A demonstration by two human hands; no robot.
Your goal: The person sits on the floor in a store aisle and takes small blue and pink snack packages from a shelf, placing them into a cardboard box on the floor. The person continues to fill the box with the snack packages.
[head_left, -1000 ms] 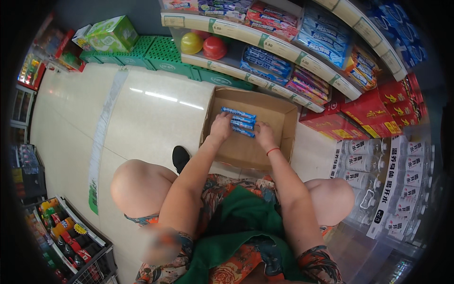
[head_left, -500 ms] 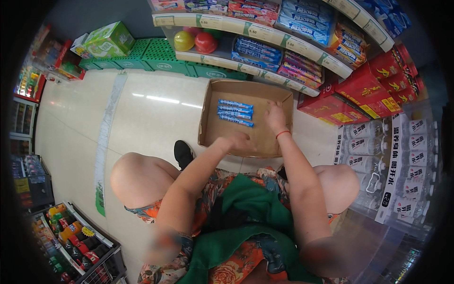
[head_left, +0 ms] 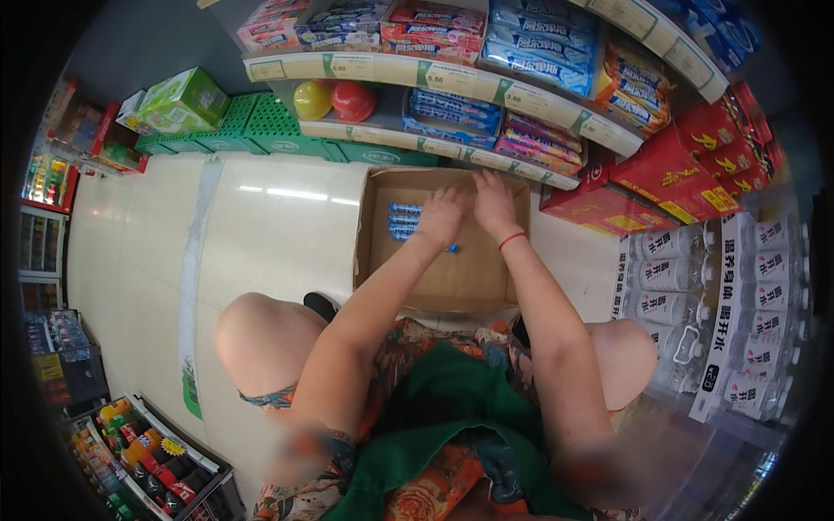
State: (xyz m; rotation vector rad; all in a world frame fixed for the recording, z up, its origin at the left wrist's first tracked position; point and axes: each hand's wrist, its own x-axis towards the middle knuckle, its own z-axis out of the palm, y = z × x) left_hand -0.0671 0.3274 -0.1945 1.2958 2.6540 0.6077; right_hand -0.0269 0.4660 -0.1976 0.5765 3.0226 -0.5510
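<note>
1. Left hand point(head_left: 441, 219): over box middle, partly covering the blue packets' 3 o'clock ends; fingers bent, tips toward 12. Grasping or just touching: cannot tell.
2. Right hand point(head_left: 494, 203): at box's 1 o'clock, fingers bent, near the far wall. Grip or contact: cannot tell. Red wristband point(head_left: 513, 239) on that wrist.
3. Blue packets point(head_left: 402, 220): inside box, 10 o'clock of its middle, lying in a stacked row; one blue end shows just below left hand.
4. Cardboard box point(head_left: 486, 280): open-topped, on floor point(head_left: 261, 260), in front of person.
5. Around box: shelf point(head_left: 365, 133) with packs at 12; green crates point(head_left: 291, 130) at 11; red cartons point(head_left: 599, 204) at 2–3; clear bottles point(head_left: 665, 276) at 3–4.
</note>
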